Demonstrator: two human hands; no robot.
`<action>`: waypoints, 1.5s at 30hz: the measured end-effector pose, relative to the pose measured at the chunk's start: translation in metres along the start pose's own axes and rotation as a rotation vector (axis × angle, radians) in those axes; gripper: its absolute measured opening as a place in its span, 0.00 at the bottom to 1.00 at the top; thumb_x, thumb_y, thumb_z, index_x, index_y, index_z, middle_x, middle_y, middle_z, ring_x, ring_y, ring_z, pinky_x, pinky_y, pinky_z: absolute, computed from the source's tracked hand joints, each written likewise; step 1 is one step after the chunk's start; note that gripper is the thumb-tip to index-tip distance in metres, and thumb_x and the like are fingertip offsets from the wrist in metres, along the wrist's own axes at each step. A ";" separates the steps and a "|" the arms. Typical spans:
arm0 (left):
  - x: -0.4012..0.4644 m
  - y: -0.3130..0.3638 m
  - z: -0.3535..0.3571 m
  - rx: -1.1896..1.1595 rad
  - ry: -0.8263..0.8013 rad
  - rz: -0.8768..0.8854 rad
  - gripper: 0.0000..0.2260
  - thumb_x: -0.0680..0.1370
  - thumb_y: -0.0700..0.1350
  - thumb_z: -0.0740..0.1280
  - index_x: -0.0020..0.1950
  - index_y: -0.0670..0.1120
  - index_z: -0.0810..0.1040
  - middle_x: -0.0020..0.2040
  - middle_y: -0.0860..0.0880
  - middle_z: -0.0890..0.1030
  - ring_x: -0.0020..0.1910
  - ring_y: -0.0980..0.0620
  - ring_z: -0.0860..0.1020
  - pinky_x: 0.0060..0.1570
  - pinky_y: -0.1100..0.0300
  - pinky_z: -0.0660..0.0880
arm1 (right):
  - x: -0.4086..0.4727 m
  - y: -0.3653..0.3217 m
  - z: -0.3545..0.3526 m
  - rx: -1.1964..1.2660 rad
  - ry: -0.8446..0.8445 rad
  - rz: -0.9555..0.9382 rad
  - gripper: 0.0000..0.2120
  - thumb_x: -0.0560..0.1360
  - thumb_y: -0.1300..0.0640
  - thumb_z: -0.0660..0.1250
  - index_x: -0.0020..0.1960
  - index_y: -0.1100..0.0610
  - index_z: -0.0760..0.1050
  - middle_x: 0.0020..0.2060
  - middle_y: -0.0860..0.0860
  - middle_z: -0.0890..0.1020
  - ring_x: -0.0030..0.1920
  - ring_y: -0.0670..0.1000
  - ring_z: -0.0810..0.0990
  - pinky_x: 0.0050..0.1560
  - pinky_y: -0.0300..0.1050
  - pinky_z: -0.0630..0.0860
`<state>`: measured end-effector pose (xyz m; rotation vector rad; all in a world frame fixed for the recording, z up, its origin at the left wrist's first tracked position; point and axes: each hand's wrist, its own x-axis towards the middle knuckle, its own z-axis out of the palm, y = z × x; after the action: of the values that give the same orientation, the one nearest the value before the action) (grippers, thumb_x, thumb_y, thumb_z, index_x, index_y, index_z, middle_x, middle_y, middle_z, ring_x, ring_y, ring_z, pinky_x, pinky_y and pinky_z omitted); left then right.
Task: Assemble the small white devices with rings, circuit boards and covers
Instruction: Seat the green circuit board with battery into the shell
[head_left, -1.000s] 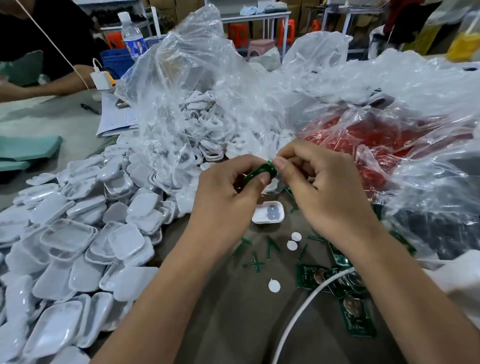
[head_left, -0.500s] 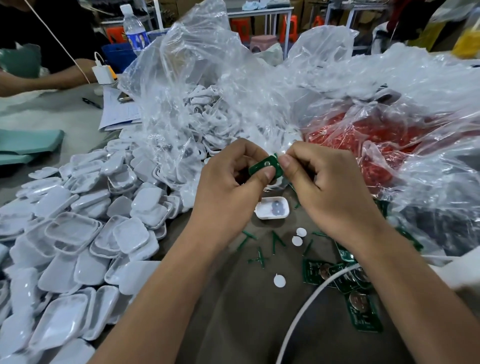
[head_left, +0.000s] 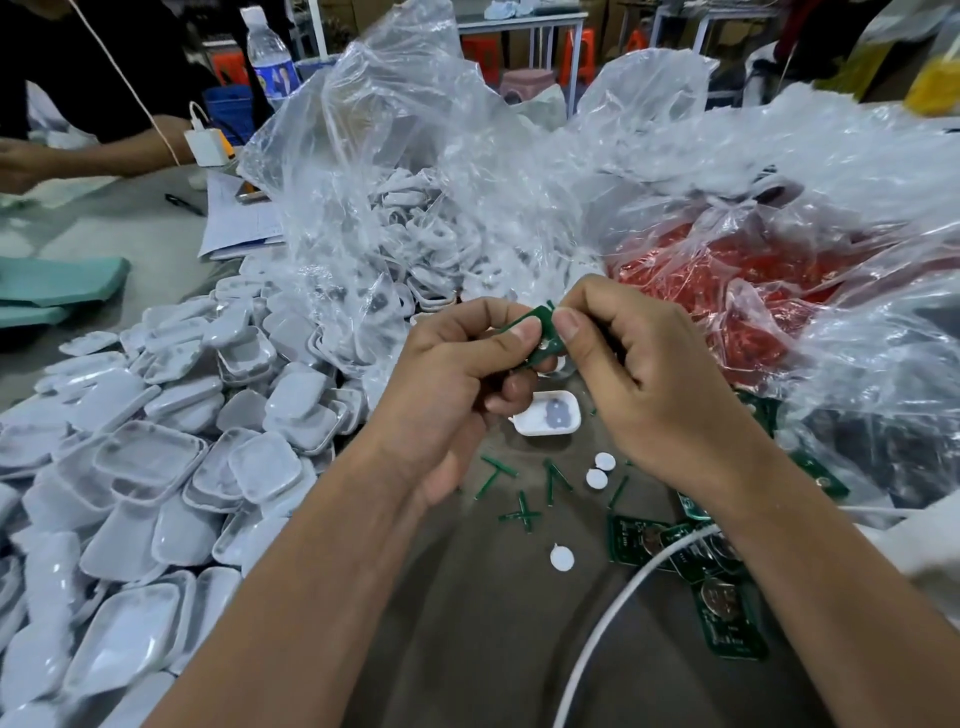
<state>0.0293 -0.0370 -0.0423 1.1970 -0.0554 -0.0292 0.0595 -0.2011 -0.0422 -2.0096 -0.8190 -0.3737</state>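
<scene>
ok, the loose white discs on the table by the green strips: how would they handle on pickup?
The white discs look flat and thin, so probably very light and hard to pinch off the table. Lying flat, they likely slide rather than roll. One seems to show a tiny tab, possibly a grip point.

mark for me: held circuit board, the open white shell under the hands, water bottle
held circuit board (head_left: 543, 332), head view, on its green face between the thumbs
open white shell (head_left: 546, 414), head view, on its grey inner floor
water bottle (head_left: 272, 63), head view, on its label

Small assembly workshop: heaped white covers (head_left: 156, 457), bagged parts (head_left: 415, 249) (clear plastic), loose circuit boards (head_left: 727, 618).
</scene>
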 end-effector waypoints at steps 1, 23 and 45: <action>0.000 0.000 0.000 -0.034 -0.011 -0.024 0.04 0.75 0.38 0.69 0.46 0.37 0.78 0.34 0.44 0.78 0.26 0.56 0.67 0.25 0.69 0.63 | 0.000 0.000 0.000 0.008 -0.005 0.004 0.12 0.85 0.59 0.62 0.44 0.60 0.74 0.28 0.50 0.73 0.31 0.53 0.70 0.32 0.42 0.66; 0.000 0.000 -0.005 0.543 0.094 0.273 0.04 0.80 0.34 0.69 0.45 0.38 0.77 0.36 0.46 0.79 0.30 0.54 0.74 0.33 0.62 0.72 | 0.000 0.003 -0.001 0.046 -0.088 0.171 0.14 0.85 0.57 0.63 0.40 0.58 0.74 0.28 0.53 0.73 0.29 0.44 0.67 0.31 0.43 0.65; 0.000 -0.001 -0.009 0.981 0.093 0.621 0.04 0.73 0.39 0.74 0.42 0.47 0.82 0.34 0.55 0.80 0.34 0.52 0.79 0.33 0.63 0.74 | -0.001 0.001 -0.010 -0.077 -0.033 0.053 0.12 0.70 0.59 0.80 0.35 0.56 0.78 0.27 0.53 0.78 0.29 0.52 0.76 0.33 0.46 0.73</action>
<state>0.0297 -0.0291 -0.0462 2.1065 -0.3910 0.6662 0.0605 -0.2105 -0.0376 -2.1094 -0.7807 -0.3472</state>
